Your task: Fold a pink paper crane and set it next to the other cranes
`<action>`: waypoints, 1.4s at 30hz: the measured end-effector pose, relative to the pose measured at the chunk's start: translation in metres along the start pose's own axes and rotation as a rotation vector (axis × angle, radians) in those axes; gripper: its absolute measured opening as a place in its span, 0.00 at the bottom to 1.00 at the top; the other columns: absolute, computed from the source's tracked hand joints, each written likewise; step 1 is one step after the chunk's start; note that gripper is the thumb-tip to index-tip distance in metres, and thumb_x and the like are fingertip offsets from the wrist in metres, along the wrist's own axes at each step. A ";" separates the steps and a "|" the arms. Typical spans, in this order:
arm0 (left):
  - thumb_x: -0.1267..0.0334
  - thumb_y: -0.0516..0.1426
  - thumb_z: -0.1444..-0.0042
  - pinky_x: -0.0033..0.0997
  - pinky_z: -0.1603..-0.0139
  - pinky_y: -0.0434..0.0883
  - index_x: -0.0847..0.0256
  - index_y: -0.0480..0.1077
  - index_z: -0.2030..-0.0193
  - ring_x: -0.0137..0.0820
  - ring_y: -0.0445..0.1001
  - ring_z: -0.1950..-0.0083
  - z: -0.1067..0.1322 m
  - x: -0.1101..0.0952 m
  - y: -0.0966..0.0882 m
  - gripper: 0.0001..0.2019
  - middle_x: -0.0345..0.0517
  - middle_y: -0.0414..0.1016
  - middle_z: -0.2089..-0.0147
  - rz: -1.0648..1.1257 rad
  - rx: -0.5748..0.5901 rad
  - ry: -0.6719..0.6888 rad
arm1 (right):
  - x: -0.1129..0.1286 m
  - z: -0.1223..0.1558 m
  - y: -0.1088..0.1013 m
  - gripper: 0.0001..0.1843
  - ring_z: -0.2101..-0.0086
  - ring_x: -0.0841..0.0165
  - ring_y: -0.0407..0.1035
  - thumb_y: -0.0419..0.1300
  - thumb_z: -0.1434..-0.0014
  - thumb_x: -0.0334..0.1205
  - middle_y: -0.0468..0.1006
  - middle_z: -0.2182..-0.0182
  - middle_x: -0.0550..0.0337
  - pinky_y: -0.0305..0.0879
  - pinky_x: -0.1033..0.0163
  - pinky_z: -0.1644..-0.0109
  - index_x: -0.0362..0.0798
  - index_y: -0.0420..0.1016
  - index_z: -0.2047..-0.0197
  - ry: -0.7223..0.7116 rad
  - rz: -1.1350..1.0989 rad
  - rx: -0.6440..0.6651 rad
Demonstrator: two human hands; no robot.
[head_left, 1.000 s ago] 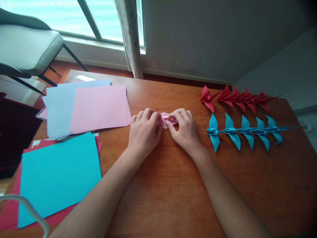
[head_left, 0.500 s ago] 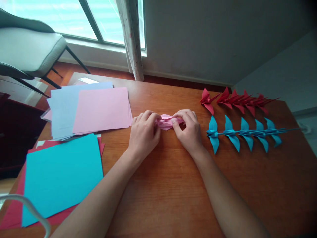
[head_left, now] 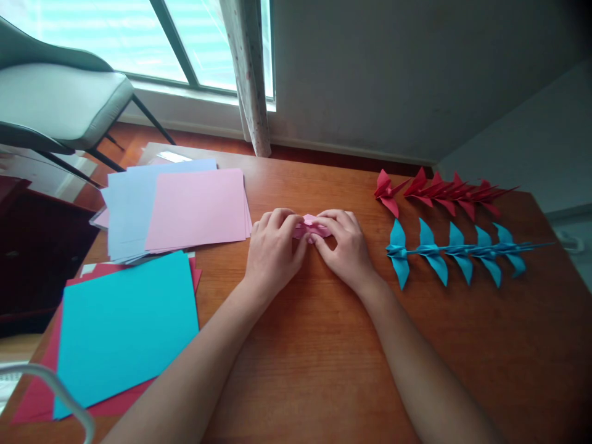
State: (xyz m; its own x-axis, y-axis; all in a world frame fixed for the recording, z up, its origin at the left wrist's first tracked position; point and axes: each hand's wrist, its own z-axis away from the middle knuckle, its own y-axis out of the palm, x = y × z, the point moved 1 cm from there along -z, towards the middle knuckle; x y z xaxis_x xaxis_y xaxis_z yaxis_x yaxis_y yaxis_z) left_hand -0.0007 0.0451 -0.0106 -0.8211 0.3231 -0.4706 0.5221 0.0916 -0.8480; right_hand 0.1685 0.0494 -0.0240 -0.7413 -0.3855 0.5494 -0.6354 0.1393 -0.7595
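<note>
A small folded piece of pink paper (head_left: pixel 309 228) lies between my two hands over the middle of the table. My left hand (head_left: pixel 276 246) pinches its left end with thumb and fingers. From the other side my right hand (head_left: pixel 345 245) grips it, thumb at the near edge and fingers across the top. Much of the folded paper is hidden under my fingers. To the right of my hands, blue origami cranes (head_left: pixel 428 250) lie in a row with their wings spread, and behind them is a row of red origami cranes (head_left: pixel 435 190).
Pink sheets (head_left: pixel 198 209) and pale blue sheets (head_left: pixel 127 216) are stacked at the left. Nearer me, a turquoise sheet (head_left: pixel 129 333) rests over red sheets (head_left: pixel 34 394). A white curved bar (head_left: pixel 60 388) crosses the lower left corner. A chair (head_left: pixel 60 98) stands beyond the table.
My right hand has shifted left, closer to my left hand, and its fingers now cover more of the pink paper. The view has tilted slightly.
</note>
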 end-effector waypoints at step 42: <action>0.69 0.50 0.34 0.48 0.43 0.66 0.59 0.71 0.46 0.46 0.69 0.42 0.002 -0.003 -0.001 0.14 0.54 0.73 0.43 -0.033 0.025 0.030 | -0.001 0.000 0.001 0.06 0.57 0.60 0.67 0.60 0.33 0.43 0.77 0.60 0.55 0.66 0.53 0.50 0.50 0.75 0.59 0.000 0.071 0.033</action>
State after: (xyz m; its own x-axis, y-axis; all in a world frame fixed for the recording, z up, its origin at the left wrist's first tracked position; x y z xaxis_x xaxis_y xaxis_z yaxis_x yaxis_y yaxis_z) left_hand 0.0007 0.0425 -0.0088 -0.8301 0.3484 -0.4353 0.4887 0.0789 -0.8689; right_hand 0.1685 0.0504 -0.0256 -0.7843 -0.3762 0.4934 -0.5735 0.1363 -0.8078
